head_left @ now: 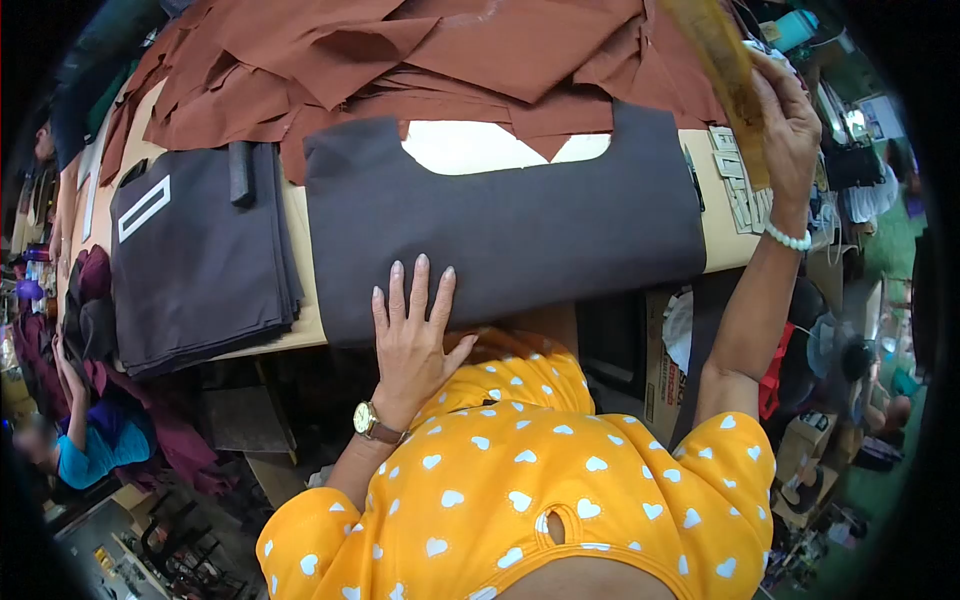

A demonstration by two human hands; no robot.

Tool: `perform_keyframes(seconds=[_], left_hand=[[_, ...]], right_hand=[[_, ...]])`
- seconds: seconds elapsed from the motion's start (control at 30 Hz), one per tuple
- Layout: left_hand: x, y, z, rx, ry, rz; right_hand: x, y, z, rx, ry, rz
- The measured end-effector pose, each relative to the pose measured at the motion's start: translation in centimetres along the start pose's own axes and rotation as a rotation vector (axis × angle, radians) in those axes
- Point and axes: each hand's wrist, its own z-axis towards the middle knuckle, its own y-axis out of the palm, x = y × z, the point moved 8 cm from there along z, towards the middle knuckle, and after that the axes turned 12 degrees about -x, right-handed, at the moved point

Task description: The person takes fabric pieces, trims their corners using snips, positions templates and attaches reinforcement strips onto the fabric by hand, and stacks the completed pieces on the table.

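My left hand [412,335] lies flat with fingers spread on the front edge of a dark grey cut fabric piece [520,225]. The piece has a curved cut-out along its far side and is spread on the table. Raised at the far right, my right hand [788,125] grips a long amber-brown flat strip [735,90], whose upper end runs out of the picture. To the left, a stack of dark grey fabric pieces [205,265] carries a white rectangular frame [145,208] and a small dark rolled or folded piece [241,173].
Rust-brown fabric [440,50] is heaped across the back of the table [725,245]. Paper pieces with markings [735,180] lie at the right, beside a thin dark pen-like tool [692,178]. Another person in a blue top [105,445] is at the lower left, near maroon cloth [175,430].
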Motion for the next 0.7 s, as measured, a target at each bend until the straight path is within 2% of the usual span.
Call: perform_keyframes(seconds=[0.07,0.1,0.13,0.2,0.23,0.3,0.4,0.5,0.53,0.7], left_hand=[[0.0,0.0,0.0,0.005,0.004,0.002],[-0.1,-0.2,-0.1,0.032,0.001,-0.016],[-0.1,-0.4,-0.1,0.060,-0.003,-0.034],[-0.2,-0.9,-0.7,0.158,0.008,-0.066],[-0.2,-1.3,-1.2,0.229,0.024,-0.080],[-0.4,-1.9,-1.7,0.319,0.031,-0.093],[-1.3,-2.7,-1.6,0.373,-0.022,-0.091],[-2.2,-2.9,-0.4,0.330,-0.136,-0.065],[-2.4,-2.7,0.0,0.314,-0.151,-0.086],[-2.3,-2.4,1.3,0.274,-0.140,-0.207]], right_hand=[[-2.9,3.6,-0.2,-0.198,0.046,0.170],[-4.8,5.8,-0.5,-0.299,-0.060,0.102],[-5.1,8.4,-1.3,-0.456,0.077,0.170],[-5.6,13.3,-3.2,-0.579,-0.072,0.077],[-4.5,15.2,-4.4,-0.577,-0.078,-0.017],[-3.2,15.7,-6.1,-0.409,-0.069,-0.209],[-0.2,12.4,-9.1,-0.169,0.135,-0.404],[2.0,9.8,-12.5,-0.045,0.334,-0.506],[3.0,9.7,-13.5,-0.071,0.428,-0.517],[3.9,10.8,-14.5,-0.075,0.349,-0.346]])
